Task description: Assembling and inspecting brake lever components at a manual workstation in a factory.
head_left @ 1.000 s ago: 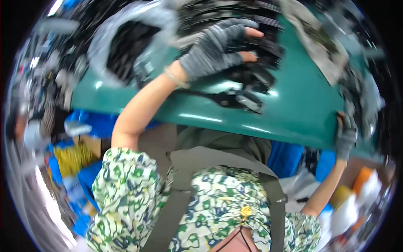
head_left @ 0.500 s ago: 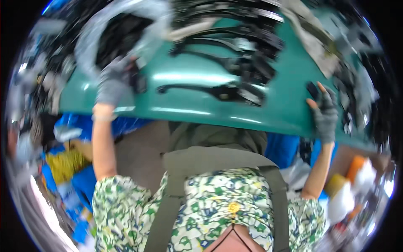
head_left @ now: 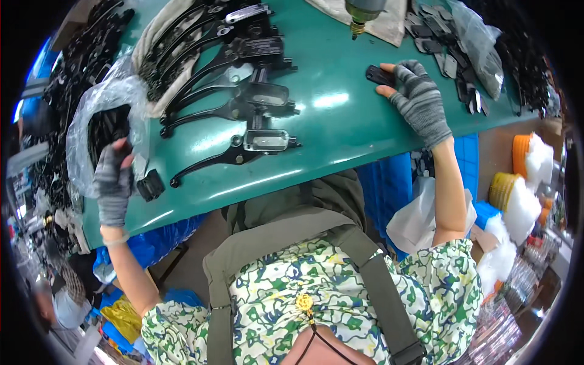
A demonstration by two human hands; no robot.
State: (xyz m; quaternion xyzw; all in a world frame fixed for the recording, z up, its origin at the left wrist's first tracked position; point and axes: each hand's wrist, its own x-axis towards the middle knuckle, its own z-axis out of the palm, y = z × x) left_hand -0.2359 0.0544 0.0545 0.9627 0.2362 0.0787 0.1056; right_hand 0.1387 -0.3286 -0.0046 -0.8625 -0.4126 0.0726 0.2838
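My right hand [head_left: 420,103], in a grey striped fingerless glove, pinches a small black rectangular cover [head_left: 380,75] above the green table [head_left: 328,131]. My left hand [head_left: 114,182], gloved alike, reaches to the mouth of a clear plastic bag [head_left: 78,146] that holds black parts [head_left: 109,131]. Its thumb and forefinger are apart, with nothing seen between them; the other fingers are partly hidden. Just right of that hand lies a ribbed black piece [head_left: 150,185]. Between my hands several black brake lever assemblies [head_left: 234,155] lie in a column, the nearest with silvery reservoir tops uncovered.
A power screwdriver [head_left: 362,15] hangs tip down over a pale cloth [head_left: 389,18]. Flat dark plates [head_left: 447,64] and another plastic bag [head_left: 480,42] lie at right. Black levers [head_left: 73,67] are heaped at far left. Blue crates [head_left: 389,188] stand below the table's front edge.
The view has turned and sharpened. My right hand, still pinching the cover, is now farther from the plates at right. My left hand has shifted towards the bag's mouth, away from the ribbed piece.
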